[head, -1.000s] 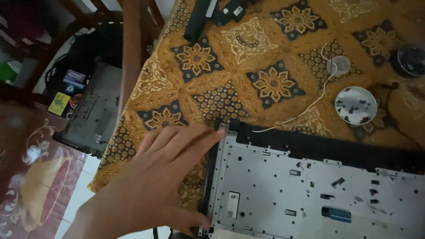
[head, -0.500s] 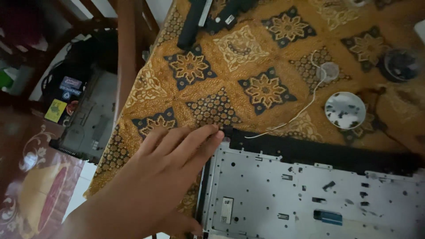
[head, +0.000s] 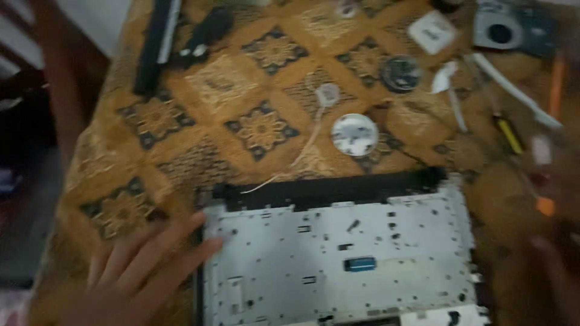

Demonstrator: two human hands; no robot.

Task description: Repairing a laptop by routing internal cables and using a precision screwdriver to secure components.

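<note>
Laptop chassis (head: 338, 265) on patterned cloth (head: 181, 133), left hand (head: 139, 271) flat at its left edge, grip wide, holding nothing

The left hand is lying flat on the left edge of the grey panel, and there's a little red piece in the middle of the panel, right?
Not quite. The little piece in the middle of the grey panel is blue, not red, as the head view shows. The left hand does lie flat on the panel's left edge.

Round white disc (head: 354, 134), yellow screwdriver (head: 509, 134), fan (head: 498, 29).
</note>
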